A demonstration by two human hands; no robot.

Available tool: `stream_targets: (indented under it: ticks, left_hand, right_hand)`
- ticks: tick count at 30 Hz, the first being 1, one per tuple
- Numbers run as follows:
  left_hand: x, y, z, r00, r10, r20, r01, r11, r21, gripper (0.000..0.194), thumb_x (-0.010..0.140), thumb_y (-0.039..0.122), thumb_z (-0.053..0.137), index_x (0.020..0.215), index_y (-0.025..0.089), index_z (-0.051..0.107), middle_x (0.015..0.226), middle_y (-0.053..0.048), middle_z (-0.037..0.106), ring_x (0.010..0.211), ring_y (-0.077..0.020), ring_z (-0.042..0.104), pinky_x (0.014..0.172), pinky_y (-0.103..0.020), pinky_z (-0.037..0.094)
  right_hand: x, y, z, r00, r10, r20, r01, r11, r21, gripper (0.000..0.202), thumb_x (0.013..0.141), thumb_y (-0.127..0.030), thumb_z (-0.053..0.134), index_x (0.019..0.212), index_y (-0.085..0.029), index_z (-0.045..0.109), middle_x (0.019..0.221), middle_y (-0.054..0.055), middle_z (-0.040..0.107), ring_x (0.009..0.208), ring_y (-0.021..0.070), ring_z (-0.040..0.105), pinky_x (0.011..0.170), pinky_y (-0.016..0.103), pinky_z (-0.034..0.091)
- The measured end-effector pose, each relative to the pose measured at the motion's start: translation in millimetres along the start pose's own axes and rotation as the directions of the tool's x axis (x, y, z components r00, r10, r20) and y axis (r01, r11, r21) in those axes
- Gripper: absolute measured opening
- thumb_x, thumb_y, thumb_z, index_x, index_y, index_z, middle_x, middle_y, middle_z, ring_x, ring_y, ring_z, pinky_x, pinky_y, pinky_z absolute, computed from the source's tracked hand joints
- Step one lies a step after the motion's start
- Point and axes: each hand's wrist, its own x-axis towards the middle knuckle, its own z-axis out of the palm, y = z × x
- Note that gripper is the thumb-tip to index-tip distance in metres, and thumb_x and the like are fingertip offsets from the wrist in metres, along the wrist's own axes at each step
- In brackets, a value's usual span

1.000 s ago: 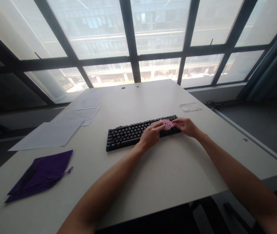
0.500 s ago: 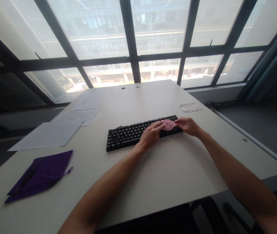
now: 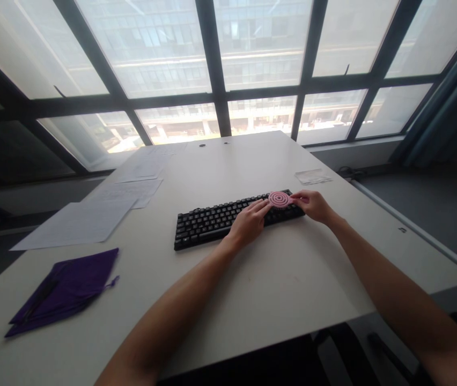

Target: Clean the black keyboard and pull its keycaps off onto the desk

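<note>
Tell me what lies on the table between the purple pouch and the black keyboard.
Nothing: in the head view, only bare white table separates the purple pouch from the black keyboard.

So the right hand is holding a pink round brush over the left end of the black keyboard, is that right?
Not quite. In the head view the right hand holds the pink round brush over the right end of the black keyboard, not the left end.

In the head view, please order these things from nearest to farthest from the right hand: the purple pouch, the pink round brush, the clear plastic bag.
From the right hand:
1. Pink round brush, held over the keyboard's right end.
2. Clear plastic bag, just beyond the hand.
3. Purple pouch, far left, near edge.
</note>
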Motion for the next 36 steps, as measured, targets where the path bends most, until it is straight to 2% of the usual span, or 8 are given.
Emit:
stream_targets:
  ticks: [5,12,22,26,31,36]
  left_hand:
    - [0.8,3.3,-1.3,0.999,0.024,0.032,-0.026,0.997,0.070,0.044,0.092,0.010,0.047,0.135,0.016,0.057,0.144,-0.009,0.056,0.137,-0.0236,0.049,0.115,-0.041,0.044]
    - [4.0,6.9,0.7,1.000,0.002,0.026,-0.003,0.998,0.064,0.041,0.096,0.013,0.044,0.135,0.016,0.057,0.145,-0.010,0.055,0.139,-0.0228,0.047,0.116,-0.041,0.042]
    - [27.7,18.9,14.2,0.998,-0.006,0.056,0.004,1.000,0.026,0.052,0.093,0.010,0.041,0.145,0.013,0.047,0.151,-0.012,0.048,0.143,-0.0222,0.041,0.120,-0.040,0.035]
    - [39.2,19.0,21.5,0.997,-0.067,0.032,0.067,0.998,0.008,0.059,0.087,0.003,0.039,0.146,0.010,0.045,0.150,-0.014,0.048,0.143,-0.0222,0.041,0.121,-0.039,0.034]
    - [46.1,18.9,30.0,0.988,-0.153,0.031,0.153,0.988,-0.012,0.061,0.086,0.002,0.038,0.145,0.011,0.048,0.149,-0.013,0.050,0.141,-0.0227,0.043,0.120,-0.039,0.035]
    - [43.5,17.4,31.8,0.988,-0.147,0.039,0.149,0.988,-0.051,0.065,0.085,0.001,0.038,0.148,0.016,0.045,0.152,-0.009,0.047,0.143,-0.0210,0.041,0.121,-0.039,0.034]
  right_hand:
    - [2.8,14.6,-11.5,0.995,0.078,-0.070,-0.086,0.990,-0.113,0.025,0.084,-0.036,0.068,0.096,-0.016,0.078,0.092,0.011,0.078,0.083,0.0255,0.072,0.080,0.037,0.058]
    - [2.3,21.0,-21.3,0.997,0.080,0.006,-0.079,0.988,-0.130,0.026,0.084,-0.037,0.068,0.097,-0.017,0.078,0.093,0.010,0.078,0.083,0.0249,0.072,0.080,0.036,0.057]
    - [4.4,15.9,-19.7,0.996,0.074,-0.054,-0.080,0.989,-0.121,0.024,0.085,-0.035,0.068,0.096,-0.017,0.078,0.093,0.010,0.078,0.084,0.0244,0.072,0.082,0.036,0.057]
    - [2.9,10.0,-11.6,0.996,0.062,-0.066,-0.069,0.993,-0.101,0.022,0.086,-0.032,0.066,0.098,-0.017,0.078,0.096,0.010,0.078,0.089,0.0238,0.072,0.084,0.034,0.057]
    - [3.2,6.3,-1.6,0.990,0.064,-0.126,-0.086,0.981,-0.171,0.022,0.088,-0.032,0.065,0.099,-0.018,0.078,0.095,0.010,0.078,0.087,0.0235,0.073,0.081,0.032,0.057]
    - [4.2,17.0,-12.0,0.985,0.088,-0.150,-0.118,0.971,-0.207,0.022,0.087,-0.035,0.066,0.098,-0.019,0.078,0.092,0.009,0.078,0.084,0.0235,0.072,0.079,0.033,0.056]
